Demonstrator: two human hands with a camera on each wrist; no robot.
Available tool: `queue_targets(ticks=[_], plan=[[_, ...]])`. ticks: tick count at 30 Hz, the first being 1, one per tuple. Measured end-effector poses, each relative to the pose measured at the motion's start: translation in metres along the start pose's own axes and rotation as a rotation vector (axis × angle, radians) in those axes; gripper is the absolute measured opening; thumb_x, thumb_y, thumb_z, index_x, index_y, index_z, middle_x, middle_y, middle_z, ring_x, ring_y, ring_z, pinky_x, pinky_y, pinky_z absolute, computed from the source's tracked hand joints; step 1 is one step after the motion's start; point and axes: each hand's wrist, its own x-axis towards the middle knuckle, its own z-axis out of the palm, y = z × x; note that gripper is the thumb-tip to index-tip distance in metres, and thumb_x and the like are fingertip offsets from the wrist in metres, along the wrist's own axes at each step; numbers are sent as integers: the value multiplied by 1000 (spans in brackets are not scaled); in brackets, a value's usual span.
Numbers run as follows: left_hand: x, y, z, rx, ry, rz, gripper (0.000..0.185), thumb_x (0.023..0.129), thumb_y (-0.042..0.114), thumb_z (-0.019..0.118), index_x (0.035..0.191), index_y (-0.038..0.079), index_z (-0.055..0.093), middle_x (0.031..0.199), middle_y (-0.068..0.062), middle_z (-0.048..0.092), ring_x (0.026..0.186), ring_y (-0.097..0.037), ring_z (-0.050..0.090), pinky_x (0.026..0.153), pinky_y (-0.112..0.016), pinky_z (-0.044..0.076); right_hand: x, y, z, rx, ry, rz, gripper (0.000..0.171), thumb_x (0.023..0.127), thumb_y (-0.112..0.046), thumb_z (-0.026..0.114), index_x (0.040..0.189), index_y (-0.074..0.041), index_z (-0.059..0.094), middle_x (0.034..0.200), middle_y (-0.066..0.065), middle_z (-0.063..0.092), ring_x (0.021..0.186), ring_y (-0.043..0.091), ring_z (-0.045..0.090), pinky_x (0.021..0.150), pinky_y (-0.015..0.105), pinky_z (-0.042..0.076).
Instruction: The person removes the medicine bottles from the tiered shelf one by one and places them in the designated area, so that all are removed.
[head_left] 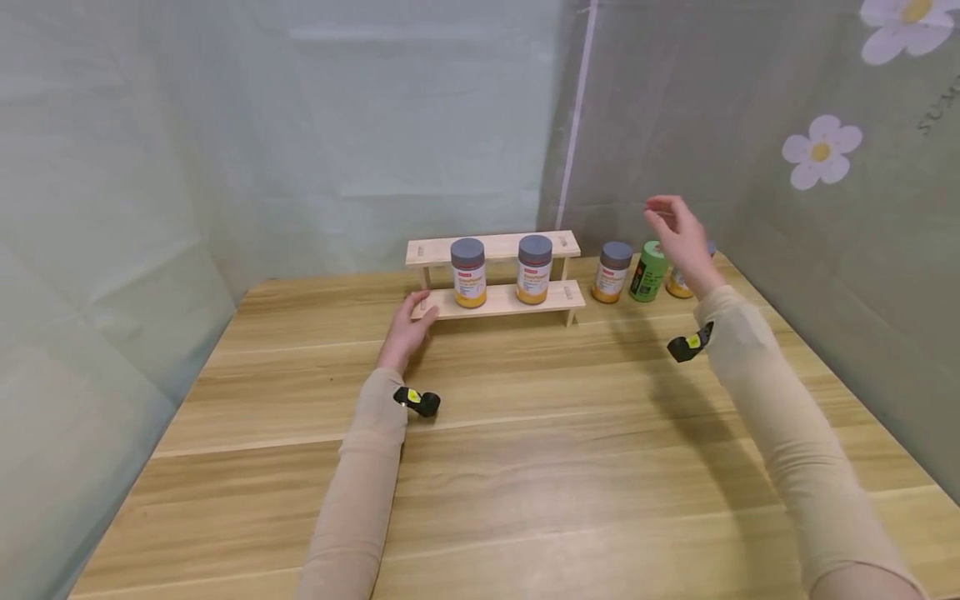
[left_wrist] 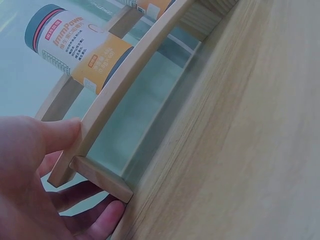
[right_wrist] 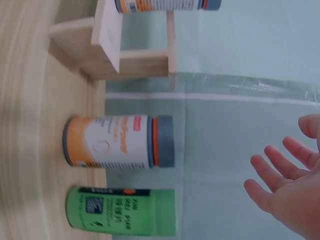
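My left hand [head_left: 405, 332] grips the left end of a small two-tier wooden rack [head_left: 501, 298]; in the left wrist view its thumb lies on the lower board and its fingers reach round by the leg. Two supplement jars [head_left: 470, 283] [head_left: 533, 282] with grey lids and white-and-orange labels stand upright on the lower board. In the air above the right-hand containers, my right hand [head_left: 682, 246] has loosely bent, spread fingers and holds nothing. Below it stand a matching jar [right_wrist: 112, 141], a green canister [right_wrist: 122, 211] and another orange-bottomed jar [head_left: 678, 285], partly hidden by the hand.
The wood-grain table [head_left: 510, 467] ends against a pale cloth backdrop [head_left: 450, 117] at the back. More cloth with flower prints [head_left: 821, 152] hangs along the right edge. Each wrist carries a small black camera [head_left: 420, 402].
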Motion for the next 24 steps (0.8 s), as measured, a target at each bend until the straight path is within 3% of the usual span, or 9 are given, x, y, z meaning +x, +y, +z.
queue_targets(ticks=[6, 16, 22, 24], plan=[[1, -1, -3, 4, 1, 2, 52, 100, 28, 52, 149, 18, 36, 163, -8, 21, 151, -30, 16, 124, -49, 14, -8, 4, 17, 61, 2, -26, 47, 103, -35, 42, 140, -6, 41, 143, 16, 45, 135, 30, 43, 116, 45, 34], [0, -5, -7, 20, 5, 9, 53, 100, 29, 52, 149, 16, 35, 163, -9, 19, 151, -30, 14, 124, -50, 12, -16, 8, 44, 189, -3, -34, 43, 102, -30, 47, 137, -4, 44, 138, 16, 51, 124, 20, 50, 109, 38, 38], [-1, -6, -7, 10, 7, 10, 53, 100, 28, 52, 149, 16, 36, 163, -9, 18, 151, -29, 15, 123, -49, 17, -19, 11, 55, 352, -36, -5, 44, 100, -30, 51, 137, -6, 44, 127, 2, 56, 111, 3, 50, 109, 40, 38], [-1, -5, -7, 10, 7, 8, 53, 100, 28, 52, 149, 16, 36, 163, -9, 17, 151, -29, 15, 123, -49, 16, -21, 12, 58, 418, -48, 7, 45, 101, -27, 51, 138, -4, 42, 121, -5, 56, 110, 4, 50, 111, 45, 37]])
